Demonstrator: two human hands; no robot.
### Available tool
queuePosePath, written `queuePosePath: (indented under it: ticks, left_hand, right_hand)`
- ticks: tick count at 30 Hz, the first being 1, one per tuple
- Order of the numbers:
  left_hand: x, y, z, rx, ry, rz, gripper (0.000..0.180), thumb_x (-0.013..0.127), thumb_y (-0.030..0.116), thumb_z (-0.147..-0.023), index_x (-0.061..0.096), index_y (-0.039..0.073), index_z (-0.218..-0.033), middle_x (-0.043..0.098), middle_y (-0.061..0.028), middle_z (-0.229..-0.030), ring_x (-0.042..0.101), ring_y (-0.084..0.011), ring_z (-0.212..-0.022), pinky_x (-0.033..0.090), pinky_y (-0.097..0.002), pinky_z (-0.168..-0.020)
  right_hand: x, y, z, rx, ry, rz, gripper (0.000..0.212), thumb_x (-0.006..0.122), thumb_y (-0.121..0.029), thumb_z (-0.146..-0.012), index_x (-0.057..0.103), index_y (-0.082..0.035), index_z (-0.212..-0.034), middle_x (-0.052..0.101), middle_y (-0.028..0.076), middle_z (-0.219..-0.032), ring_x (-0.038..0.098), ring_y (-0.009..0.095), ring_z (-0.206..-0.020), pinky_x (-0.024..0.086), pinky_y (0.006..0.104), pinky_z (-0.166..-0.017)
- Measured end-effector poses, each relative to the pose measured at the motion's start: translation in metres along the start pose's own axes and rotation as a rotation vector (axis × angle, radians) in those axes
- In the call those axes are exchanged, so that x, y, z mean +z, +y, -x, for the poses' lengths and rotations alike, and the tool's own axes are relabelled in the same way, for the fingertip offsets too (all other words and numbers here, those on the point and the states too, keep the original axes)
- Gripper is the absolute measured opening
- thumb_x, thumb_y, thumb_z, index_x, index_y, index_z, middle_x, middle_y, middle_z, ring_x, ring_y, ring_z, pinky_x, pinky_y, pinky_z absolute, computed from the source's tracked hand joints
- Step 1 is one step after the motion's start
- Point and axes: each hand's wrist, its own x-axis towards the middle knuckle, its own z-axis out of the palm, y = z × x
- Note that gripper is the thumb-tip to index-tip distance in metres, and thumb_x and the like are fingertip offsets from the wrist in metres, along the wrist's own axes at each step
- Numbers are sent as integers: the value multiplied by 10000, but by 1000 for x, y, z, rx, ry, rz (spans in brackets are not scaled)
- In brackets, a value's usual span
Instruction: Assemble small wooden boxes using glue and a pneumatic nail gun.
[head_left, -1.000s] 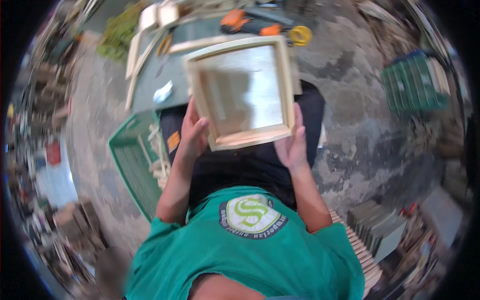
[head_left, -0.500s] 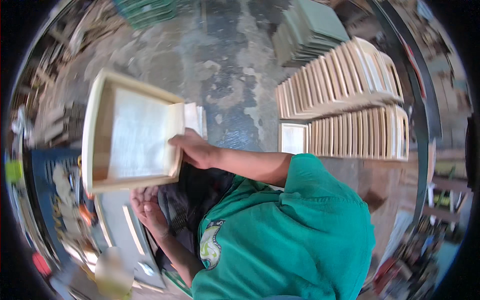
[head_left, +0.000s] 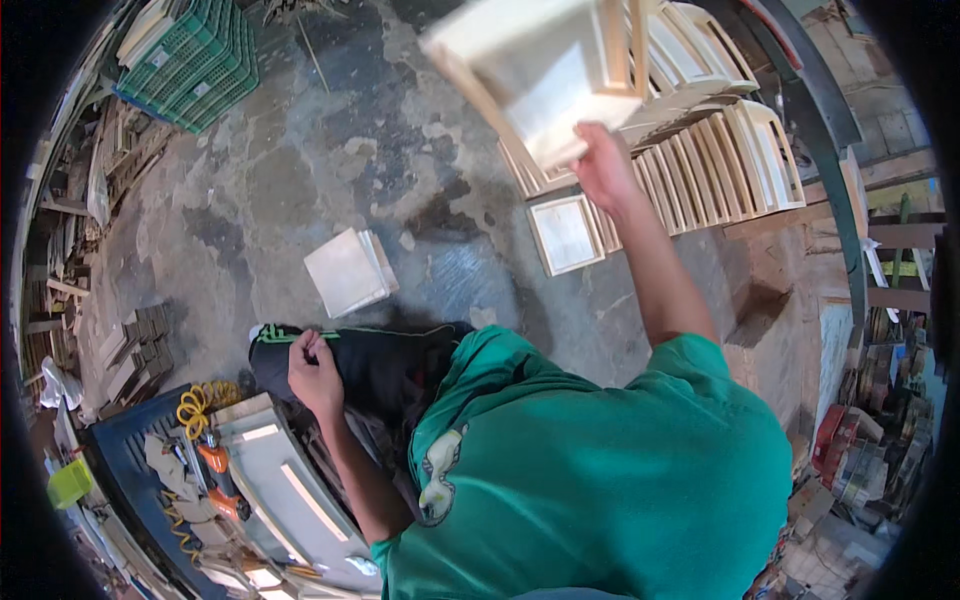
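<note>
My right hand (head_left: 605, 165) grips a shallow wooden box (head_left: 535, 75) by one wall and holds it up at the far right, tilted, with its hollow side partly facing me. The box is pale wood with a light bottom panel, and its far part is cut off by the picture's upper edge. Behind and below it stand two rows of similar wooden boxes (head_left: 690, 160), on edge and close together. Above my dark trousers (head_left: 390, 365), my left hand (head_left: 315, 370) has its fingers loosely curled in, and nothing shows in them.
Thin square panels (head_left: 345, 275) lie stacked on the stained concrete floor. Green crates (head_left: 200, 75) stand at the far left. A low bench (head_left: 130, 450) at the left bears an orange and black power tool (head_left: 220, 480) and a yellow coiled hose (head_left: 195, 405). Wood pieces (head_left: 140, 345) are piled nearby.
My right hand has carried the wooden box from the left to the far right. My left hand, earlier spread below the box, has curled its fingers and moved slightly right and away from me.
</note>
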Motion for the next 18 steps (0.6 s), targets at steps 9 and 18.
queuePosePath:
  ticks: [9, 18]
  left_hand:
    - [-3, 4, 27, 107, 80, -102, 228, 615, 62, -916, 664, -4, -1129, 689, -96, -966, 633, -154, -787, 498, -264, -685]
    - [-11, 10, 23, 123, 12, -261, 209, 633, 141, -944, 670, -7, -1087, 712, -138, -1017, 673, -223, -899, 520, -336, -832]
  right_hand:
    - [-202, 225, 120, 536, 453, 271, 309, 606, -113, -888, 567, 47, -1149, 648, 130, -938, 676, 243, -757, 576, 370, -624]
    - [-337, 299, 108, 685, 946, 389, 316, 570, -166, -879, 602, 24, -1129, 659, 188, -1006, 691, 311, -811, 587, 440, -559]
